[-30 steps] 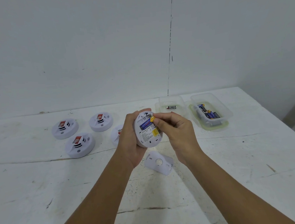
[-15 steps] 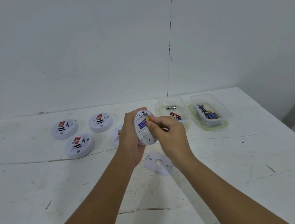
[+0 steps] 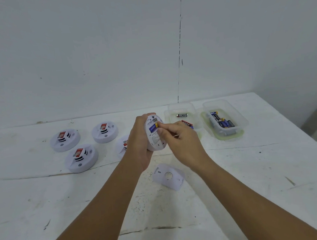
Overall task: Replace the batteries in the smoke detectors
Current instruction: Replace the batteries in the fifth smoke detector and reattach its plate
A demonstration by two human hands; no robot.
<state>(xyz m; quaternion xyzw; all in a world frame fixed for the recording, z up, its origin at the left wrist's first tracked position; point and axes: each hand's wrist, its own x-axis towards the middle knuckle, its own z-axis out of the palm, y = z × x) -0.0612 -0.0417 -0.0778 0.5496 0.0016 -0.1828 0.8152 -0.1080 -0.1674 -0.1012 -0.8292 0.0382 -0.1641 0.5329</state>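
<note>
Since a second ago my right hand (image 3: 180, 138) has slid down the detector's back: it now covers the yellow sticker, fingertip (image 3: 161, 126) on the yellow end of the blue battery (image 3: 153, 128) seated in the open slot. Can't tell pinch from push; fingers are curled, red-black battery (image 3: 187, 123) poking out behind the knuckles. Left hand (image 3: 139, 138) grasps the smoke detector (image 3: 154, 136) by its rim, back side facing me, held above the table (image 3: 48, 197). Loose cover plate (image 3: 168, 176) lies flat at 6 o'clock below the hands. Three other detectors (image 3: 65, 140) sit at 9 o'clock, a fourth half hidden behind my left hand. At 2 o'clock, two clear tubs: near tub (image 3: 182, 108) with one black battery (image 3: 181, 116), far tub (image 3: 226, 117) with several blue ones.
</note>
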